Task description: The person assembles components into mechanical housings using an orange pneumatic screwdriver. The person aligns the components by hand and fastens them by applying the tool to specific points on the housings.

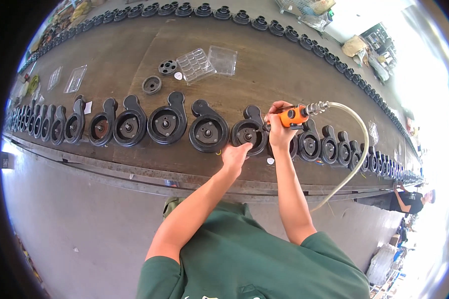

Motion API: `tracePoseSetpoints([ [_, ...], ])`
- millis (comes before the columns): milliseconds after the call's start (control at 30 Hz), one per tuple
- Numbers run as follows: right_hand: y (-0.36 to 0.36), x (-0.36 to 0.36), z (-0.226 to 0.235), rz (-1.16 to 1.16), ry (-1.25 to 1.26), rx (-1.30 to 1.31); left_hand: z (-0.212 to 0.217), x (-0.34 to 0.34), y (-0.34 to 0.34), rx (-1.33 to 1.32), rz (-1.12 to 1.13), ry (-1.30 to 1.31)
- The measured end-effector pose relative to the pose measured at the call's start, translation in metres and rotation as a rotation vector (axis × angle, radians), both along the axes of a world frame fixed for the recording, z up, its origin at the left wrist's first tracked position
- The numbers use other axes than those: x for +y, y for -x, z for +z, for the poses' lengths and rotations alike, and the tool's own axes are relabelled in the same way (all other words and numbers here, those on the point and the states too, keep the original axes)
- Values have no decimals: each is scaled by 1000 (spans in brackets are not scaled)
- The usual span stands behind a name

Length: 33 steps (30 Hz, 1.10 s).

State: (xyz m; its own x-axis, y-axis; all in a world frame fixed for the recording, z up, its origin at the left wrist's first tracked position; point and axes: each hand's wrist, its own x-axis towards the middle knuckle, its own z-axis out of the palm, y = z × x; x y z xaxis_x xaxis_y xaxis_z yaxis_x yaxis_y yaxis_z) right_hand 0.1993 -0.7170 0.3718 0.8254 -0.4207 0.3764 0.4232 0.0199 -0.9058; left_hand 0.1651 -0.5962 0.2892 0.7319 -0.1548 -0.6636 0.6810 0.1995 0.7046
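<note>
1. A person in a green shirt leans over a long brown table (134,55) lined with black round housings.
2. The right hand (279,130) has its fingers closed tight round an orange air tool (292,116), held just above the row, between two housings.
3. A pale hose (356,149) loops from the tool's metal fitting, off the table's near edge.
4. The left hand (235,153) rests, fingers loosely curled and holding nothing, against the near rim of a black housing (248,133) just left of the tool.
5. Further left, more housings (167,121) lie side by side.
6. Behind them sit clear plastic trays (204,62) and two loose black discs (159,75).
7. A second row of black parts (224,12) runs along the far edge.
</note>
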Motion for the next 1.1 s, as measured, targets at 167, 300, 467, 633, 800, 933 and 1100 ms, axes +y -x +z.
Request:
tracePoseSetpoints([
  [167,-5,-3,-6,-43,-75,9,-13,2,-3,49,-15,55],
  [300,-8,-6,-9,-54,-108,19,-12,0,-1,28,12,74],
  [467,-10,-11,-14,-62,-118,7,-7,2,-2,44,0,72],
  [633,-9,-10,-13,-41,-136,0,-5,0,-1,27,29,58],
  [800,-7,-14,-18,52,-77,3,-3,-1,1,19,33,52],
  [933,-8,-11,-25,179,-32,13,-2,1,1,-9,36,85],
  [1100,-16,-8,-24,172,66,16,9,-2,3,13,82,84],
])
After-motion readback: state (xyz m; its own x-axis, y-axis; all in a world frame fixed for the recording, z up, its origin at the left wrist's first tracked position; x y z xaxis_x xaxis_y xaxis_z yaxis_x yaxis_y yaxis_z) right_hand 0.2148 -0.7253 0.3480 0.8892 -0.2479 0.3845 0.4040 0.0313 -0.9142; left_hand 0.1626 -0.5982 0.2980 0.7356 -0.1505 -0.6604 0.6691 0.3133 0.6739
